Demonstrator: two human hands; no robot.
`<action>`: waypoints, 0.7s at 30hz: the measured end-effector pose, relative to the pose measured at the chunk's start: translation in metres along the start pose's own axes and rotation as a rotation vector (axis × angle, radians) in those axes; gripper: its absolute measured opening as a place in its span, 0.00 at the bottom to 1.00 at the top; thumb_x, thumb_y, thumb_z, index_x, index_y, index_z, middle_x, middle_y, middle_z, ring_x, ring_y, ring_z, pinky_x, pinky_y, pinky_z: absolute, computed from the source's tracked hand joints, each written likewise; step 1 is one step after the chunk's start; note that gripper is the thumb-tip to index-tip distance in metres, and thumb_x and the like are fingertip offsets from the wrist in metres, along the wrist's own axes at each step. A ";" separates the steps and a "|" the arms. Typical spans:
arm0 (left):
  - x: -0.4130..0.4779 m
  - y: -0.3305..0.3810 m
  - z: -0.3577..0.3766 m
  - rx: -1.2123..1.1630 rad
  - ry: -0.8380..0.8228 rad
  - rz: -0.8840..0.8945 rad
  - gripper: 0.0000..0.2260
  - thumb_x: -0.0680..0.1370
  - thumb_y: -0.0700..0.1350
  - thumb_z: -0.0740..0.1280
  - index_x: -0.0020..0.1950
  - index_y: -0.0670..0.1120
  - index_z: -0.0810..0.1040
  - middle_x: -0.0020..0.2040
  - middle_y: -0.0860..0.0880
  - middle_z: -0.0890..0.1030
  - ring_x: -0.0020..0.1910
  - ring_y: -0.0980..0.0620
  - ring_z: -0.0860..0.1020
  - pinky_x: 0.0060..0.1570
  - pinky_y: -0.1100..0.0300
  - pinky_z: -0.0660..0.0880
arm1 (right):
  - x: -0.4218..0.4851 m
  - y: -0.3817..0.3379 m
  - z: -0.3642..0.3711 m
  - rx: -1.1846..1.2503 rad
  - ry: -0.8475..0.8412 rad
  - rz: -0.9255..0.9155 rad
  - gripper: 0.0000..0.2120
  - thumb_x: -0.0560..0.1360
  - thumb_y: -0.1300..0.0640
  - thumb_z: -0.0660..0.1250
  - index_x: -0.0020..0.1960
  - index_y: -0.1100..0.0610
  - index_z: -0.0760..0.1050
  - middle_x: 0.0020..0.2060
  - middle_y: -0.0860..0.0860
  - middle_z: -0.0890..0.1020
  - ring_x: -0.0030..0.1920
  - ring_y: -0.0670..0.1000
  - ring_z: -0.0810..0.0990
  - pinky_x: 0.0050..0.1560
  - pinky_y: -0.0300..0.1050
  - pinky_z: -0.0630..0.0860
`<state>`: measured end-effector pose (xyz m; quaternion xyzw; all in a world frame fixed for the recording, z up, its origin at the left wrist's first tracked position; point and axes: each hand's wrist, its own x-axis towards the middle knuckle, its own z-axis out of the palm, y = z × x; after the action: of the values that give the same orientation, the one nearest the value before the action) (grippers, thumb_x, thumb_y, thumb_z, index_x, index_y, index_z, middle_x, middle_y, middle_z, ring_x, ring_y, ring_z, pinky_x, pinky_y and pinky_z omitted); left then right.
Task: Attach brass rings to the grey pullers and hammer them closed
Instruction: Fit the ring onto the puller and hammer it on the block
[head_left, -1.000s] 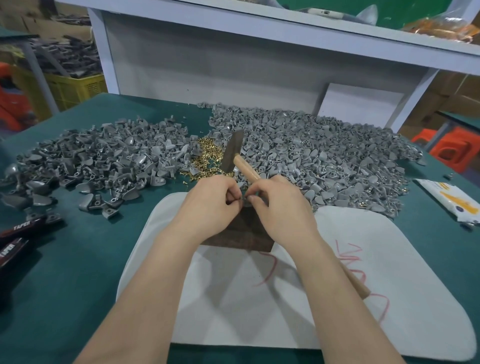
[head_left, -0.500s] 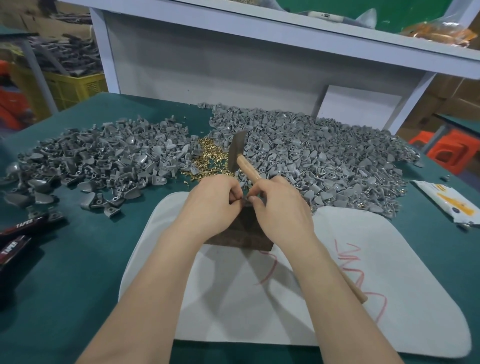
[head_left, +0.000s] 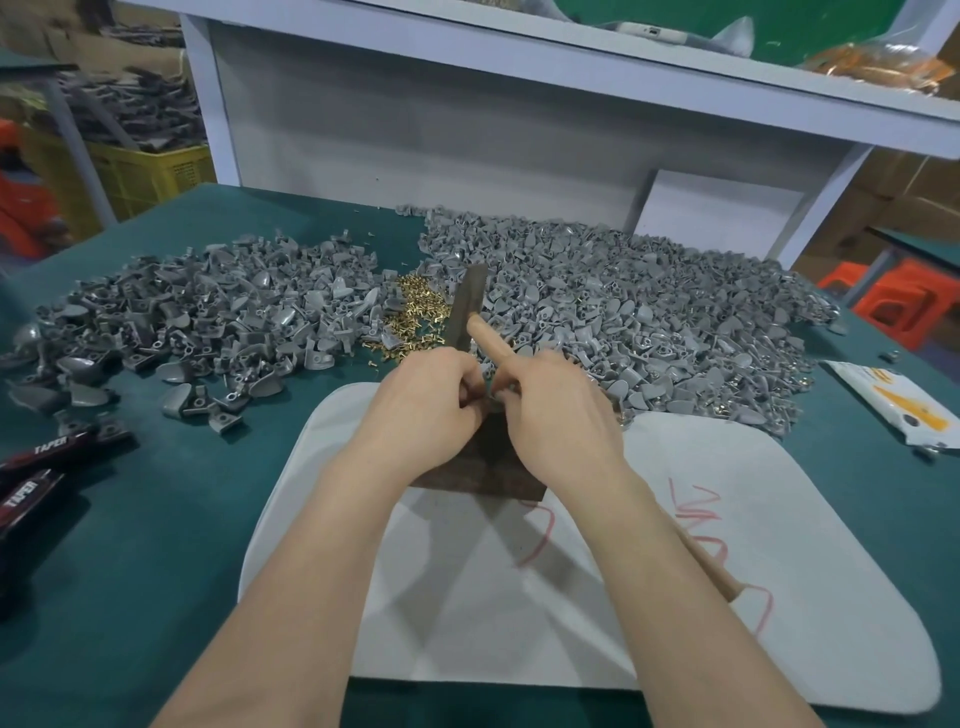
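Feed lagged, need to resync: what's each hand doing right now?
Left hand: fingers curled, pinching a small part, mostly hidden.
Right hand: curled round the hammer handle, fingertips at the same small part.

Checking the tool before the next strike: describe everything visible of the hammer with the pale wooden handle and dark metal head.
The hammer has a dark, flat-sided metal head, raised and tilted by the pile of brass rings, and a pale round wooden handle. The handle slopes down under the right hand, which grips it, and the forearm; its butt end shows over the white mat.
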<state>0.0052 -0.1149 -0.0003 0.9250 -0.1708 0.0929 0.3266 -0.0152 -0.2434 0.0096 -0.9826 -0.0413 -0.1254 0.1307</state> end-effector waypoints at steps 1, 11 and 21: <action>0.000 0.000 0.000 -0.010 0.005 -0.008 0.05 0.74 0.46 0.70 0.39 0.49 0.77 0.33 0.55 0.74 0.39 0.50 0.75 0.42 0.55 0.75 | 0.000 0.004 0.000 0.066 -0.006 -0.003 0.14 0.78 0.57 0.61 0.60 0.44 0.76 0.43 0.48 0.70 0.49 0.54 0.75 0.42 0.44 0.66; -0.001 -0.003 0.002 -0.022 0.041 -0.081 0.05 0.74 0.45 0.69 0.39 0.51 0.76 0.34 0.57 0.75 0.42 0.51 0.76 0.43 0.59 0.74 | -0.041 0.035 -0.027 0.363 0.223 -0.052 0.24 0.76 0.64 0.64 0.68 0.43 0.71 0.53 0.39 0.79 0.51 0.43 0.75 0.44 0.23 0.64; -0.002 0.001 -0.001 -0.038 0.030 -0.108 0.03 0.74 0.43 0.69 0.40 0.48 0.79 0.36 0.52 0.79 0.43 0.48 0.78 0.45 0.55 0.76 | -0.072 0.026 -0.044 0.156 0.125 -0.071 0.32 0.78 0.56 0.60 0.55 0.17 0.55 0.51 0.44 0.81 0.49 0.48 0.78 0.49 0.45 0.74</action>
<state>0.0030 -0.1144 0.0002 0.9250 -0.1173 0.0858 0.3511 -0.0923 -0.2834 0.0258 -0.9576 -0.0777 -0.1876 0.2044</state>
